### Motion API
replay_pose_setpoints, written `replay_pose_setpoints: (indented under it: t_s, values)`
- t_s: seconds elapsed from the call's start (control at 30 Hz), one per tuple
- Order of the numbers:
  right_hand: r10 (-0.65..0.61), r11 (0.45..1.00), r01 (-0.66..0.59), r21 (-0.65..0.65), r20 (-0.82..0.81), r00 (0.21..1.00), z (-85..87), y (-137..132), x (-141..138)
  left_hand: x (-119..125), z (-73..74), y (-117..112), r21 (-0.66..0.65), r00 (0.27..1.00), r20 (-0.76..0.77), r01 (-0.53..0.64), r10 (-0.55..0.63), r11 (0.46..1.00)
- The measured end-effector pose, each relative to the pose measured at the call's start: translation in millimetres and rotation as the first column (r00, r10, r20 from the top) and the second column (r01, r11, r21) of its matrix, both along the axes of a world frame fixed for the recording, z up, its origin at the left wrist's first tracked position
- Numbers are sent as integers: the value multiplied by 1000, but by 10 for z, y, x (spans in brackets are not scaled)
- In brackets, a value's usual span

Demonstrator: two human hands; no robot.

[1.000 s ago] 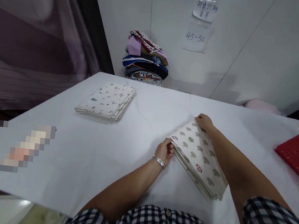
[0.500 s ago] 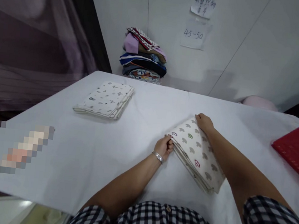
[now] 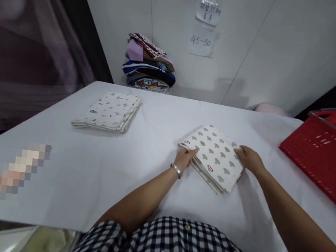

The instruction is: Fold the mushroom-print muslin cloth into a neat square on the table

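A folded white cloth (image 3: 213,157) printed with grey, green and red mushroom-like shapes lies on the white-covered table in front of me. My left hand (image 3: 184,158), with a silver bracelet at the wrist, grips its near left edge, thumb on top and fingers under the layers. On the opposite side, my right hand (image 3: 249,158) pinches the right edge, fingertips on the cloth. The layers show along the near left side. Farther left rests a second folded cloth (image 3: 107,111), white with small grey and dark prints, touched by neither hand.
A red plastic basket (image 3: 325,156) with a metal handle stands at the right. Stacked folded fabrics (image 3: 150,65) sit beyond the table's far edge by the wall. Paper signs (image 3: 201,41) hang there. A blurred-out item (image 3: 14,171) lies on the table's left side.
My right hand has moved from the cloth's far corner to its right edge, uncovering more of the print. The left thumb now lies on top. The view has shifted right, showing more basket.
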State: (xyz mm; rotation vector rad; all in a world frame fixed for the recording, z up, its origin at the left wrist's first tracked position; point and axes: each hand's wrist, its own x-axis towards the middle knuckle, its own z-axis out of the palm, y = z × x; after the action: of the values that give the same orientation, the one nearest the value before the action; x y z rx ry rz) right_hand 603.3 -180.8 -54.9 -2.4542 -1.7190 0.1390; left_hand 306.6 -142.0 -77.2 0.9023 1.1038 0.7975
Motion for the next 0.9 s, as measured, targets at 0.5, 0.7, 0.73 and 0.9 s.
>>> replay_pose_setpoints:
  t_s: [0.5, 0.7, 0.73, 0.9]
  values:
    - [-68, 983, 65, 173, 9, 998, 72, -176, -138, 51, -32, -95, 93, 982, -191, 12, 6, 996]
    - [398, 860, -318, 400, -134, 908, 121, -742, -814, 88, -78, -71, 74, 974, -224, -4, 21, 997]
    - [456, 830, -375, 412, -115, 883, 94, -834, -892, 88, -79, -68, 71, 975, -222, -3, 19, 997]
    - [573, 727, -549, 412, 76, 816, -101, -1090, -1036, 87, -36, -83, 58, 976, -214, -13, 25, 998]
